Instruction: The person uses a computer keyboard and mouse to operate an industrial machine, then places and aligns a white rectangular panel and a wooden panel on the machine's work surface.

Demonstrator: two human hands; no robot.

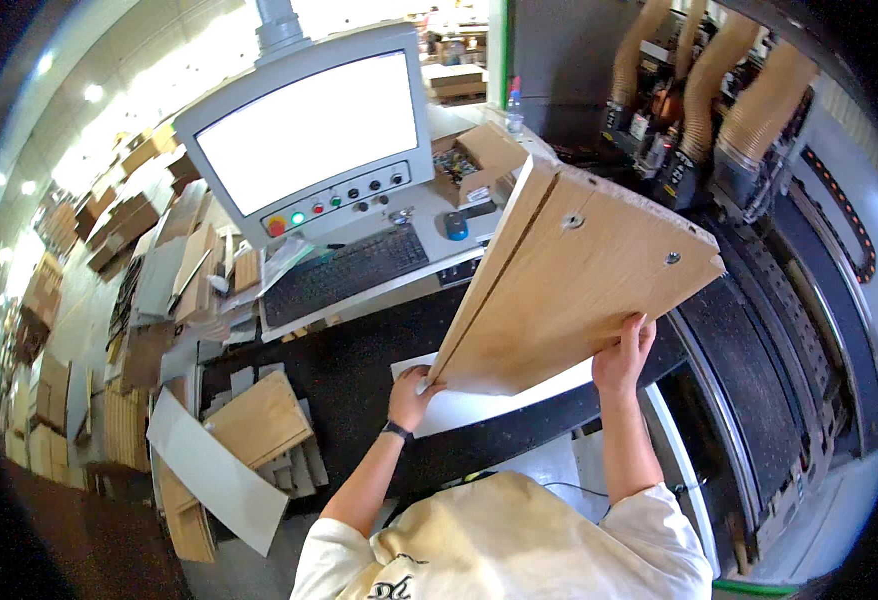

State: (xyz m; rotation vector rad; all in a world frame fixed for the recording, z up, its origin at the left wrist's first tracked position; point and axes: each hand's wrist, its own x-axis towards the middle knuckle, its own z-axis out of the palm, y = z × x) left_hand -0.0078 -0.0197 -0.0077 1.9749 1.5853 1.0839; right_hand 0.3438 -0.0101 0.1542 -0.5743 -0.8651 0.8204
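Observation:
Between my two hands a light wood-grain panel [559,290] is held up on a tilt, above a black work surface [349,370]. A dark groove runs along its left side, and two round metal fittings sit near its far edge. My left hand [414,397] grips the near left corner; a dark band circles that wrist. Further right, my right hand [624,355] clasps the near right edge, fingers lying on the panel's face. Beneath the panel lies a white board [499,405], partly covered by it.
A control console with a bright screen [314,130] stands ahead, with a keyboard [347,275], a mouse [456,226] and an open cardboard box [474,165]. Machine hoses [699,90] hang at far right beside metal rails [729,420]. Stacked panels [259,420] lie at left.

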